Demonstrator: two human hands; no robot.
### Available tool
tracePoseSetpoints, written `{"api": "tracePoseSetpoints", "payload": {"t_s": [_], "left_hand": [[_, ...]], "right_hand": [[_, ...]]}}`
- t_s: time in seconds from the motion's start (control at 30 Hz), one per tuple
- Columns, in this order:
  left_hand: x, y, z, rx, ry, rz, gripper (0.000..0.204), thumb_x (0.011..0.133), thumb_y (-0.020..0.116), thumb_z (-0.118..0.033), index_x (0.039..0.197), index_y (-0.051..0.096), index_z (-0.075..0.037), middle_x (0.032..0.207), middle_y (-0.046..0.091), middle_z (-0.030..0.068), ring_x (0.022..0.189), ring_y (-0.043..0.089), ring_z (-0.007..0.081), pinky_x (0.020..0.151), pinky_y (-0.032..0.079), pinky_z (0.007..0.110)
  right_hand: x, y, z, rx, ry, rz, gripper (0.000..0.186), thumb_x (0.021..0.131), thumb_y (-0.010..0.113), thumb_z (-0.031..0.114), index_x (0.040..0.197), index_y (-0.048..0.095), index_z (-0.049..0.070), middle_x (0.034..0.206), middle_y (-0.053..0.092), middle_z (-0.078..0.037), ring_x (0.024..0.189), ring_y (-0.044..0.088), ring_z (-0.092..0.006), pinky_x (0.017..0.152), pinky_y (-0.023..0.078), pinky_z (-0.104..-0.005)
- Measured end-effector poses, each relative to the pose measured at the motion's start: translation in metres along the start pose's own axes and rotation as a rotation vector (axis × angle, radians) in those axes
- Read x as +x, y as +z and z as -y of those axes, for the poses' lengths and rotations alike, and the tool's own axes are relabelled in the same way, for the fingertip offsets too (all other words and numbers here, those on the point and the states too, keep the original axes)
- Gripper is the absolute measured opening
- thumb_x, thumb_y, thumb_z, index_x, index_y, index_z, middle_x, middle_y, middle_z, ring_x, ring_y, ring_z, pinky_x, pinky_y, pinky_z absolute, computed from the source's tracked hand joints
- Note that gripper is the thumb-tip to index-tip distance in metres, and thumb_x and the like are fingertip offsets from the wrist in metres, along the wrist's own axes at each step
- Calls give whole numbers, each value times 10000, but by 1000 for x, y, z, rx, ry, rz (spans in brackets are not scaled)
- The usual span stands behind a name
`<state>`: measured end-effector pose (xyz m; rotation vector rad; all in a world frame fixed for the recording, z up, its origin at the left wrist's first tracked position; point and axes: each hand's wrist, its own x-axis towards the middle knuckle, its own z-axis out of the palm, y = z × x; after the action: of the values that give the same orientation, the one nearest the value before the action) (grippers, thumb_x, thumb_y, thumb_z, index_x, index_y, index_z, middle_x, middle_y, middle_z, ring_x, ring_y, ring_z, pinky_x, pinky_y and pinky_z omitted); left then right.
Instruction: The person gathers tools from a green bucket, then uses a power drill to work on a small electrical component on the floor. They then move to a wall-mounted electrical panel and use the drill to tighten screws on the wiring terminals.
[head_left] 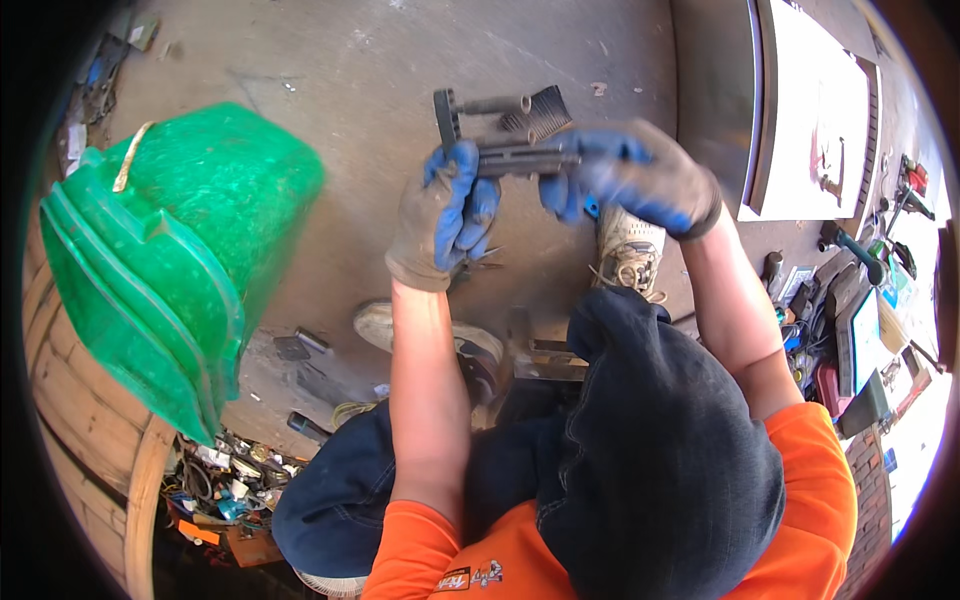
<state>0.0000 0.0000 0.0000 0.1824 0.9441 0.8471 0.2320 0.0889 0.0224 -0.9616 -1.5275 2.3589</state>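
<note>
A dark bracket-like part [520, 160] with a slotted bar, grey tubes and a ribbed black end is held up in front of me, above the floor. My left hand [440, 215], in a grey and blue work glove, is closed round the left end of the bar. My right hand [640, 180], gloved the same way, is at the bar's right end with its fingers curled in. Motion blurs it, and what lies between its fingers is hidden. Past the bar, the ribbed end [548, 112] and a toothed black strip [446, 116] stick out.
A green plastic bin [220, 170] lies tipped on the left beside wooden planks [90, 400]. Scrap fills a container [235, 480] at the lower left. Loose metal pieces [300, 345] are on the floor. A white panel [810, 120] and a heap of tools [840, 310] lie right.
</note>
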Motion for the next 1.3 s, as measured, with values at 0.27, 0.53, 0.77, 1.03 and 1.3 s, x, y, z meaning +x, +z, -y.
{"api": "tracePoseSetpoints", "payload": {"t_s": [0.27, 0.53, 0.77, 1.03, 1.3], "left_hand": [[7, 36, -36, 493, 92, -163, 369, 981, 518, -374, 1171, 572, -62, 676, 532, 27, 466, 442, 85, 364, 351, 229], [22, 32, -74, 1041, 92, -160, 321, 976, 519, -243, 1222, 546, -39, 764, 572, 33, 571, 516, 77, 479, 432, 229], [-11, 4, -74, 199, 39, -162, 448, 939, 605, -384, 1230, 577, -45, 864, 648, 35, 778, 610, 118, 672, 497, 283], [-42, -78, -16, 1286, -469, 17, 460, 937, 543, -488, 1101, 642, -69, 863, 699, 116, 804, 680, 212, 730, 535, 337], [-80, -70, 79, 2196, -337, 74, 489, 889, 562, -200, 1271, 464, 88, 808, 682, 160, 707, 705, 262, 560, 561, 374]], "right_hand": [[52, 31, 15, 123, -206, -599, 467, 1023, 435, 370, 1392, 429, 83, 1036, 665, -139, 884, 671, -204, 810, 544, -285], [71, 52, 3, 935, -11, -716, 649, 919, 507, 602, 1026, 634, -26, 955, 680, -159, 831, 670, -206, 741, 569, -310], [3, 9, -55, -627, 460, -696, 577, 804, 689, 559, 1025, 637, 29, 1002, 681, -160, 924, 673, -247, 812, 525, -364], [6, 29, -67, -794, 605, -559, 383, 782, 667, 300, 1016, 617, 1, 893, 680, -180, 848, 674, -286, 778, 506, -396], [4, 39, -63, -15, 198, -565, 180, 929, 521, 67, 1083, 597, 11, 864, 648, -43, 627, 533, -58, 534, 426, -211]]}}
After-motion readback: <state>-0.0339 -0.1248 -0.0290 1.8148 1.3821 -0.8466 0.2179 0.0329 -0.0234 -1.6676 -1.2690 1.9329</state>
